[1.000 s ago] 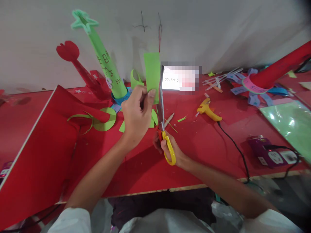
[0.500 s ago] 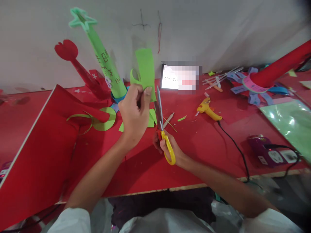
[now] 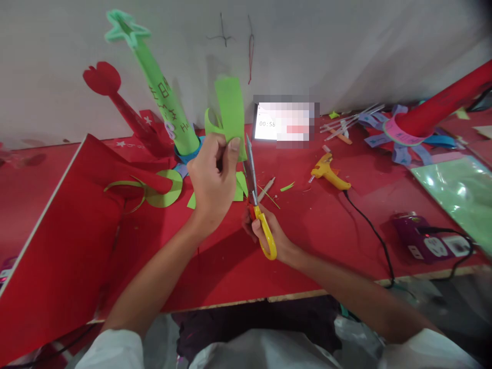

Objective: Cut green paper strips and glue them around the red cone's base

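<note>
Between thumb and fingers, my left hand pinches a green paper strip that stands up above the fist, with a curled piece at its left side. My right hand grips scissors with yellow and red handles. Their blades point up and lie slightly apart, close to the lower right edge of the strip; whether they touch it I cannot tell. Behind and below my left hand, green paper pieces lie on the red table. A pencil-like stick lies just behind the scissors.
A yellow glue gun with a black cord lies right of centre, near a purple power box. At the back stands a lit screen. A green paper tube and red board are on the left; a red tube leans right.
The view has shifted very slightly. The scissors' blades sit a little closer together, and both hands hold nearly the same place.
</note>
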Available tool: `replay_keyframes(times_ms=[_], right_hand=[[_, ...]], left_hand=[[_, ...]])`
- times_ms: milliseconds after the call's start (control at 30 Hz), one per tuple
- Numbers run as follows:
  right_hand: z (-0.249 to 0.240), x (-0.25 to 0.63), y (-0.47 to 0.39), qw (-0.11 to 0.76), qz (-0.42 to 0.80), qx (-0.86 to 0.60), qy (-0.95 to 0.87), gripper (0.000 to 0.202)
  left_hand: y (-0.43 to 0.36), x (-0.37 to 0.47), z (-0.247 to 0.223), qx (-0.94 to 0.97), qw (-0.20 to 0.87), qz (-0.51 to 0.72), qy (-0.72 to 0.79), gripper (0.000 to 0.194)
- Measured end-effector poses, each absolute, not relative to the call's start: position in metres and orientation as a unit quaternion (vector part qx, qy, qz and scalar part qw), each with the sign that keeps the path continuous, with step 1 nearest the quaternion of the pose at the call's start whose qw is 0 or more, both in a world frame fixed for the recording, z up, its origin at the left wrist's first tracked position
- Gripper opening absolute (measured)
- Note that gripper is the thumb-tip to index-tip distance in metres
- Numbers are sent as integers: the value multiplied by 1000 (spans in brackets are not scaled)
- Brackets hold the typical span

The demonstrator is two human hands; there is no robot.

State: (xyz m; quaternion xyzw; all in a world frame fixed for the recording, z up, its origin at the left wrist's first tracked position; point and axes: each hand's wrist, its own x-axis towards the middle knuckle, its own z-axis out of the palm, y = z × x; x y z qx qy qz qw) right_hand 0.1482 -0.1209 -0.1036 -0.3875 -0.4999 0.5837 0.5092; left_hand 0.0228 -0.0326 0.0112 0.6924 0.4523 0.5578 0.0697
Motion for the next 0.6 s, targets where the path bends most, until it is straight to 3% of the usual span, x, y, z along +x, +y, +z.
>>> replay_keyframes(times_ms=[400,600], right_hand=[[-103,148,-121,516,605,-371,-480,66],[-102,148,-122,505,607,-381,-481,67]], left_hand=[[-34,23,14,704,44,538,462,42],[-33,23,13,689,99,547,465,41]])
